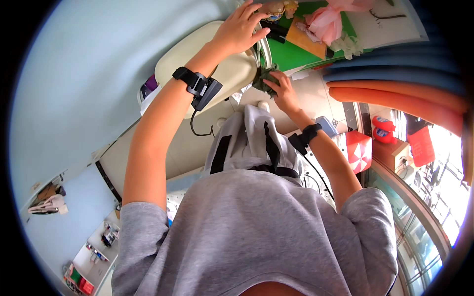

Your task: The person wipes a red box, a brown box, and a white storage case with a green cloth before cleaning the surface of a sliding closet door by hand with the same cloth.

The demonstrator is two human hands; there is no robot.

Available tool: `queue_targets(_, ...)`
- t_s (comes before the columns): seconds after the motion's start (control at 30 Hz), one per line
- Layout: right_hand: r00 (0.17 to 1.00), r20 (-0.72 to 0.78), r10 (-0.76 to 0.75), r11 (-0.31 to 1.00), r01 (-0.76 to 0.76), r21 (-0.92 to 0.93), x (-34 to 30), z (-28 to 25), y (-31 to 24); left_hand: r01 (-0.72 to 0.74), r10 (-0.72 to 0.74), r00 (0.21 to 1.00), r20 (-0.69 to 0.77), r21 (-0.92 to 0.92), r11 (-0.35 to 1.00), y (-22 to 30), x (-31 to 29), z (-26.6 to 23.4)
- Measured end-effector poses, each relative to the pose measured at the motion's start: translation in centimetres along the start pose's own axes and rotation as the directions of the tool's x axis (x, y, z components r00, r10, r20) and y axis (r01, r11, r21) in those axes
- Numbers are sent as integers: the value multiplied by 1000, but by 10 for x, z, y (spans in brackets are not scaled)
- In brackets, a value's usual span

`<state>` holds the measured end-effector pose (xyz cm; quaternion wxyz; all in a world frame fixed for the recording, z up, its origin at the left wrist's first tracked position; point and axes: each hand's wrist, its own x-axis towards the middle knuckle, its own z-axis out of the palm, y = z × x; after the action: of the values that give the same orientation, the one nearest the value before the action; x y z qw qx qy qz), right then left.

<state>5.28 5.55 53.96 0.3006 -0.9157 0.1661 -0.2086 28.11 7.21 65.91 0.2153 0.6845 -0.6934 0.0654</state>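
My left hand (241, 29) is stretched out with fingers apart. It reaches over the cream, rounded chair-like piece (180, 59) toward the edge of a green-topped table (291, 54). Close to its fingertips is a small ornate ornament (276, 10). My right hand (282, 91) is closed on a crumpled dark green cloth (265, 81), low beside the table's near edge. Part of the cloth is hidden behind the fingers. Both wrists carry black straps with small devices.
On the table lie an orange-brown board (303, 37), a pink bow-like fabric (326, 22) and a white sheet (390, 24). Blue and orange curtains (395, 93) hang at the right. A pale blue wall (89, 64) rises at the left. A red-and-white box (358, 150) stands at the right.
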Motion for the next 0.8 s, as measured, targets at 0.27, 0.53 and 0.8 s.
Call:
queue_targets(0.27,998,-34,48,997,-50,-52,22,-27,21,106,-105,994,19,-56,993,14,-6,-3)
queue_targets(0.53,986,121,-115,974,136,-184,20,-55,60,137,-148,987,-62,-164,977,15,-5,0)
queue_targets(0.8,998,53,-18,980,28,-195,29,-7,17,143,-169,977,-129,-190,971,18,-4,2)
